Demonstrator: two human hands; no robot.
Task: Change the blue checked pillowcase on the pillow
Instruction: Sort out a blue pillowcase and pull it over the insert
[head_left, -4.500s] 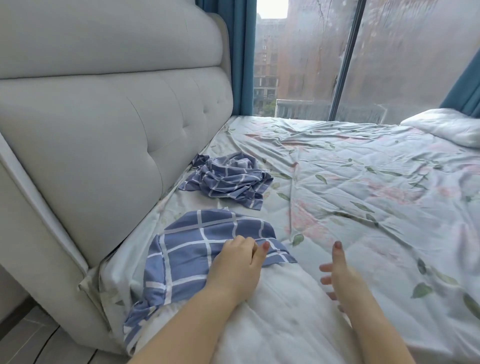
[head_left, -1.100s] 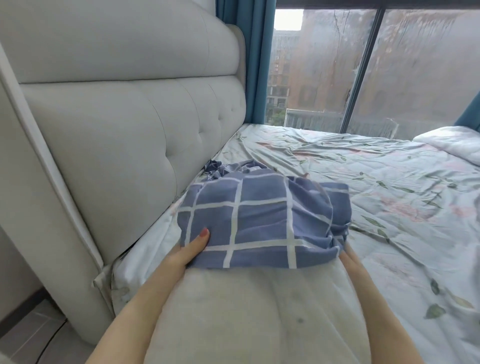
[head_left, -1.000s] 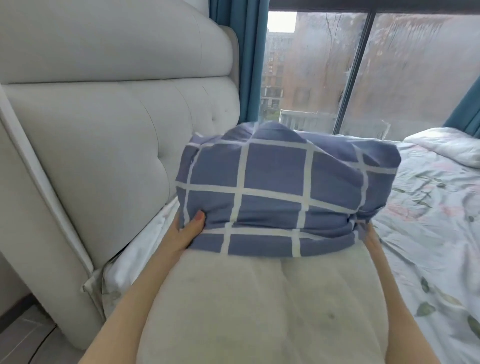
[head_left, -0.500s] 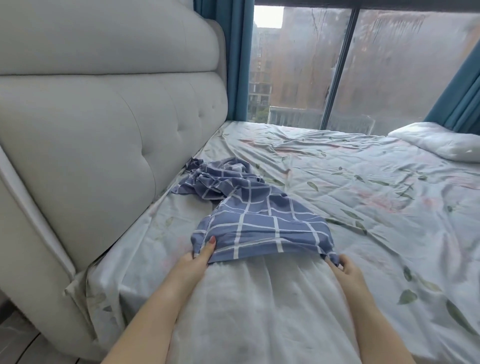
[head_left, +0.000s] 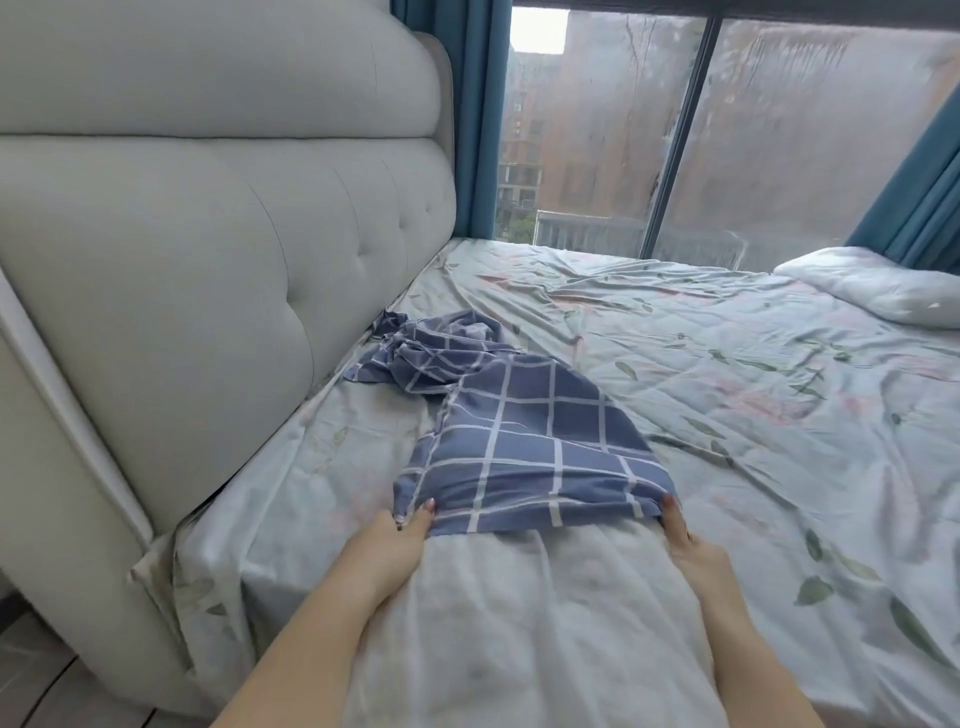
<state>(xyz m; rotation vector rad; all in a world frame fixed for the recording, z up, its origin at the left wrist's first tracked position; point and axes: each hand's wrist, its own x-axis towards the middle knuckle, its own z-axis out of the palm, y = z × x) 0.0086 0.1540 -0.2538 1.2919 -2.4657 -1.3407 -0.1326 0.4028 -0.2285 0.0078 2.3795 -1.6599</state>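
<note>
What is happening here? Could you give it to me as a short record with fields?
Place: bed with floral sheet
Left hand: pinches the open edge of the blue checked pillowcase
Right hand: holds the opposite corner of that edge
Pillow: white, mostly bare, far end under the case's edge
Nearby: crumpled checked cloth beside the headboard

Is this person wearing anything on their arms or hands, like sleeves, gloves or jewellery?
No gloves or sleeves show: the left forearm and right forearm are bare to the picture's edge. No watch, bracelet or ring is visible on the left hand or right hand. The nails look painted, reddish on the right thumb.
</note>
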